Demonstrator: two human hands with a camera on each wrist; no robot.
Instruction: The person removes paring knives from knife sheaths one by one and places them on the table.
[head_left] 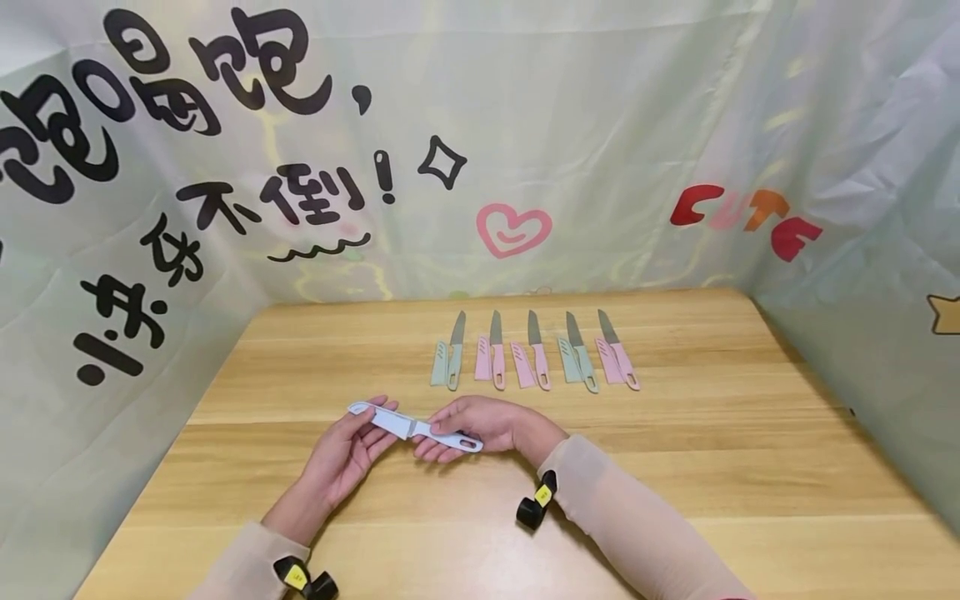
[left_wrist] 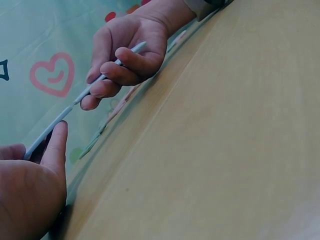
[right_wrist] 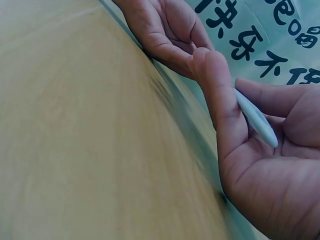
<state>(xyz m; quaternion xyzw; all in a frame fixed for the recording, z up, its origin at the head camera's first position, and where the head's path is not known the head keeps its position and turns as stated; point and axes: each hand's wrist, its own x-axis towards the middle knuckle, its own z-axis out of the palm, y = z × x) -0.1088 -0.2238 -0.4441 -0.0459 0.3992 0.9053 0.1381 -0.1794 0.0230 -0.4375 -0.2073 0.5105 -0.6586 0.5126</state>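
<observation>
A pale blue paring knife (head_left: 459,441) is held above the near part of the table, its blade mostly inside a matching pale blue sheath (head_left: 388,421). A narrow strip of blade shows between sheath and handle. My left hand (head_left: 341,458) pinches the sheath, thumb on top and fingers beneath. My right hand (head_left: 483,421) grips the handle between thumb and fingers, and the handle's end with its slot sticks out. In the left wrist view the sheath (left_wrist: 44,134) and handle (left_wrist: 89,89) form one straight line. The right wrist view shows the handle end (right_wrist: 260,122) in my right palm.
Behind the hands, several knives lie in a row on the wooden table (head_left: 675,467), blades bare and pointing away. Pink ones (head_left: 540,367) and light green ones (head_left: 585,369) each have a sheath of their colour beside them. A printed cloth (head_left: 600,125) surrounds the table's back and sides.
</observation>
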